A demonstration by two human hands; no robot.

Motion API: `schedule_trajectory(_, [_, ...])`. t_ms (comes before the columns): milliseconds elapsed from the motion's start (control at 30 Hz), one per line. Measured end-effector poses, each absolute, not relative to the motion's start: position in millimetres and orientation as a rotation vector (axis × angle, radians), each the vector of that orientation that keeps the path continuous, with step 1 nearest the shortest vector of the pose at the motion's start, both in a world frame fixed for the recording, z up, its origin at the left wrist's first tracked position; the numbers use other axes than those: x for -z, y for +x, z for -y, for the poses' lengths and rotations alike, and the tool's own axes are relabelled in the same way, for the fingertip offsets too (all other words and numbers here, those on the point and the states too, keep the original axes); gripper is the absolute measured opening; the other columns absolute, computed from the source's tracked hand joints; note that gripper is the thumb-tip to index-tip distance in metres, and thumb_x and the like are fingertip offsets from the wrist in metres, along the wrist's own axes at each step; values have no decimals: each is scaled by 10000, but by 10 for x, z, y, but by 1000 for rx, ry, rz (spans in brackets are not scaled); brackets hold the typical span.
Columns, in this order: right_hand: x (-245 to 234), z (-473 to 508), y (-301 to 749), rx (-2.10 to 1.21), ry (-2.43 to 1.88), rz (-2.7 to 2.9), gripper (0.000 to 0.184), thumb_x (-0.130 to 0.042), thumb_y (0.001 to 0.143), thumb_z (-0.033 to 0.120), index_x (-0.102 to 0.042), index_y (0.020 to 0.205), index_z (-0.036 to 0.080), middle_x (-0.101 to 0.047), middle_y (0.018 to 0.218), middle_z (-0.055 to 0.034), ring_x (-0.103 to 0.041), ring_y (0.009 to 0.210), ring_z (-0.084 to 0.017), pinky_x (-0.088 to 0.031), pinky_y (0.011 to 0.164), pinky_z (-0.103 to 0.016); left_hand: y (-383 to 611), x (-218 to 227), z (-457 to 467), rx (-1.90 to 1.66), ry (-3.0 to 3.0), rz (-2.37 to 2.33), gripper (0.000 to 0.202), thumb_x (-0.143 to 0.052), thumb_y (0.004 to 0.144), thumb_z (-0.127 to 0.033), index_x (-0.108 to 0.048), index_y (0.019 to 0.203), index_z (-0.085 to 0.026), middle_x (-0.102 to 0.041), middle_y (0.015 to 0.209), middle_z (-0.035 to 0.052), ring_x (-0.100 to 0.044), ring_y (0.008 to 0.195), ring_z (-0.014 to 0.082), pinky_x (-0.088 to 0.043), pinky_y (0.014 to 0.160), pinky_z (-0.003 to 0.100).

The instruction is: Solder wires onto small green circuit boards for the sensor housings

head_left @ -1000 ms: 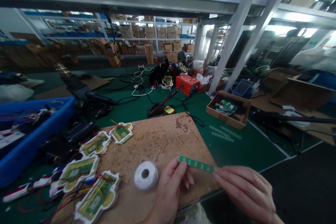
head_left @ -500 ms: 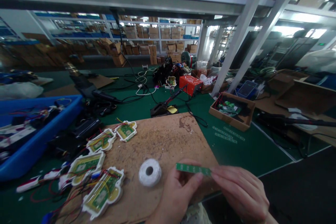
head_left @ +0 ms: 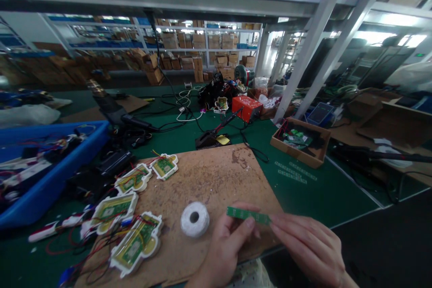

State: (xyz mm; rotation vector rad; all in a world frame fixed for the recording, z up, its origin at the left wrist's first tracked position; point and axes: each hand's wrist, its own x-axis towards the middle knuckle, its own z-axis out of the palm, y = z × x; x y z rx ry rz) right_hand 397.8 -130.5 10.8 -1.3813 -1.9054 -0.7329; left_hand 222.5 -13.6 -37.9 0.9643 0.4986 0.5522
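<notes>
Both of my hands pinch a narrow green circuit-board strip above the near edge of a brown worn board. My left hand holds the strip's middle between thumb and fingers. My right hand grips its right end with the fingertips. A white solder spool lies on the board just left of my left hand. Several white-framed green circuit assemblies with red and yellow wires lie along the board's left side.
A blue bin of wired parts stands at the left. A soldering iron on its stand, an orange box and a cardboard tray of green parts sit farther back on the green mat. White slanted frame posts rise at the right.
My left hand has slid along the strip from its left end toward the middle. The strip has dropped slightly and come closer to me. The view has shifted a little to the left.
</notes>
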Motion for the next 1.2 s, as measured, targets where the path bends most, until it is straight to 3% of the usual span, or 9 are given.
schedule_trajectory(500, [-130, 1253, 3975, 712, -1378, 1917, 262, -538, 1000, 55, -787, 1034, 128, -831, 1017, -57, -754, 1046, -116, -582, 911, -220, 2218, 371, 123, -527, 970, -509, 428, -730, 936, -510, -711, 1173, -154, -669, 788, 24, -574, 757, 139, -414, 724, 251])
schedule_trajectory(800, [-10, 1266, 4048, 681, -1410, 1945, 305, -537, 977, 32, -762, 1161, 124, -814, 1114, -88, -725, 1145, -151, -560, 977, -260, 2234, 273, 128, -543, 965, -538, 445, -770, 891, -540, -742, 1122, -161, -662, 745, 11, -593, 739, 131, -447, 729, 234])
schedule_trajectory(967, [-40, 1242, 4033, 596, -1449, 1924, 306, -586, 948, 20, -742, 1185, 135, -808, 1095, -68, -734, 1077, -134, -547, 991, -237, 2257, 248, 144, -631, 989, -551, 366, -817, 851, -494, -763, 1034, -182, -687, 848, 22, -605, 774, 135, -486, 760, 243])
schedule_trajectory(1067, [-81, 1194, 3956, 431, -1466, 1852, 225, -667, 928, 73, -718, 1127, 164, -799, 982, -35, -744, 930, -118, -563, 931, -217, 2280, 254, 142, -655, 1059, -575, 354, -817, 841, -506, -759, 942, -171, -680, 832, 24, -590, 755, 137, -486, 747, 246])
schedule_trajectory(1200, [-95, 1174, 3817, -58, -1599, 1671, 38, -625, 976, 204, -652, 953, 219, -715, 789, 21, -668, 684, -83, -539, 663, -171, 2299, 251, 149, -624, 1122, -587, 424, -784, 851, -570, -703, 808, -155, -603, 734, 3, -552, 722, 130, -454, 691, 226])
